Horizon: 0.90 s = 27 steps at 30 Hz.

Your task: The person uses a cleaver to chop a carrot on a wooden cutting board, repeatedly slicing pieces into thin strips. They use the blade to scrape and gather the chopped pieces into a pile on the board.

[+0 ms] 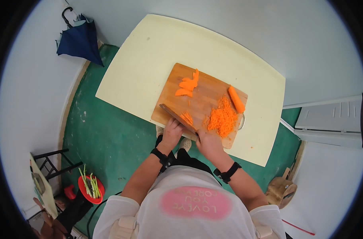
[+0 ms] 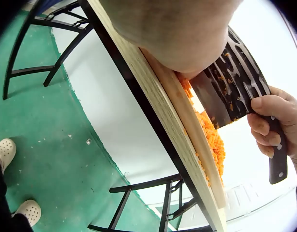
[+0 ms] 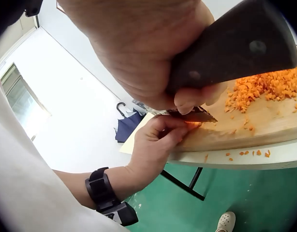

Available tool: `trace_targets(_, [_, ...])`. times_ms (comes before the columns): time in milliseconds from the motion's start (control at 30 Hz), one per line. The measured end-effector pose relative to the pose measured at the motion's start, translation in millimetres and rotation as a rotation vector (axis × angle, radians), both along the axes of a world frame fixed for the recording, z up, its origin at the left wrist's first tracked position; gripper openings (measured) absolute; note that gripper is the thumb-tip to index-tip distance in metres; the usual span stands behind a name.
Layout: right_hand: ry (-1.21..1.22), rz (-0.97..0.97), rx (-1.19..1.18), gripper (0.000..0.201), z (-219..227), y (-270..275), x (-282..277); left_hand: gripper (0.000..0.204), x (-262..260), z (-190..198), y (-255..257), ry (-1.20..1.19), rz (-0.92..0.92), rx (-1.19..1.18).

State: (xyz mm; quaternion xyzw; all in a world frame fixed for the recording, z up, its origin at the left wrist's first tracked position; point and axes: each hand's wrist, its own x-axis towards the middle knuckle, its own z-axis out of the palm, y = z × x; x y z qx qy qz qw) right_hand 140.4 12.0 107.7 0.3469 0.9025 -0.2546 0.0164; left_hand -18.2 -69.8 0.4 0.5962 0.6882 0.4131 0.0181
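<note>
My right hand [image 1: 210,144] grips the black handle [image 3: 230,50] of a broad cleaver [image 2: 230,79]; bits of carrot cling to its slotted blade. The blade stands on edge near the front side of a wooden cutting board [image 1: 207,93]. Close beside it, my left hand [image 1: 172,132] holds carrot strips [image 1: 186,117] with bent fingers, the thumb near the fingertips in the right wrist view. Most of the held strips are hidden by fingers and blade. Minced carrot [image 1: 222,119] is heaped at the board's right, near a carrot piece [image 1: 236,99]. Carrot slices [image 1: 185,88] lie at the far left.
The board sits at the front edge of a pale table [image 1: 145,71], its metal handle [image 1: 242,122] at the right. Carrot crumbs [image 3: 245,153] dot the table edge. A red bowl [image 1: 98,198] with green stalks stands lower left; a blue umbrella [image 1: 81,40] hangs on the wall.
</note>
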Motion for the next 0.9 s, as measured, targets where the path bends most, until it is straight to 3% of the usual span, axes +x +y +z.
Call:
trace_targets(367, [0.01, 0.045, 0.011, 0.014, -18.6, 15.5, -30.4, 0.021, -6.2, 0.3, 0.4, 0.075, -0.055, 0.014])
trace_targets(633, [-0.1, 0.052, 0.013, 0.016, 4.7, 4.6, -6.0, 0.024, -2.1, 2.1, -0.8, 0.047, 0.005, 0.052])
trace_targets(900, [-0.043, 0.036, -0.042, 0.019, -10.0, 15.5, -18.7, 0.021, -3.9, -4.3, -2.6, 0.015, -0.001, 0.041])
